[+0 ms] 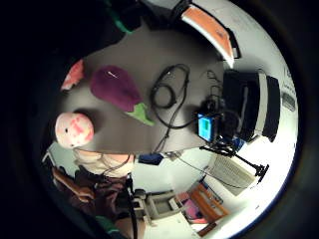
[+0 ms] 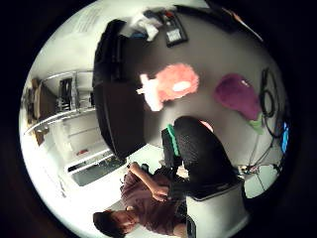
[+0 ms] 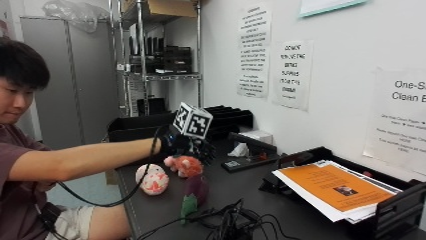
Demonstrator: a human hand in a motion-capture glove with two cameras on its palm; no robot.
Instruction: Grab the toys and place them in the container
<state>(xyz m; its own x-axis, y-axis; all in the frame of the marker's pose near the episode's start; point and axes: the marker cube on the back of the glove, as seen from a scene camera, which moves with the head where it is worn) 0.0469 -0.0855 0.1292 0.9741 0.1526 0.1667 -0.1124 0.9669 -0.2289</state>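
Three plush toys lie on the dark table (image 3: 246, 187): a pink and white ball (image 3: 153, 179), a fuzzy pink toy (image 3: 185, 165) and a purple eggplant with a green stem (image 3: 195, 192). My gloved right hand (image 3: 192, 144) hovers just above the fuzzy pink toy, its fingers hanging relaxed and holding nothing. The thumb side palm view shows the fuzzy pink toy (image 2: 171, 85) beside a black container (image 2: 119, 119), with the eggplant (image 2: 237, 95) further off. The little finger side palm view shows the eggplant (image 1: 115, 88), the ball (image 1: 74, 129) and an edge of the fuzzy toy (image 1: 74, 74).
A tangle of black cables (image 3: 229, 225) lies by the eggplant at the near end of the table. A black tray with orange paper (image 3: 336, 190) stands at the right by the wall. A black bar-shaped item (image 3: 249, 161) and stacked black trays (image 3: 226, 116) sit along the wall.
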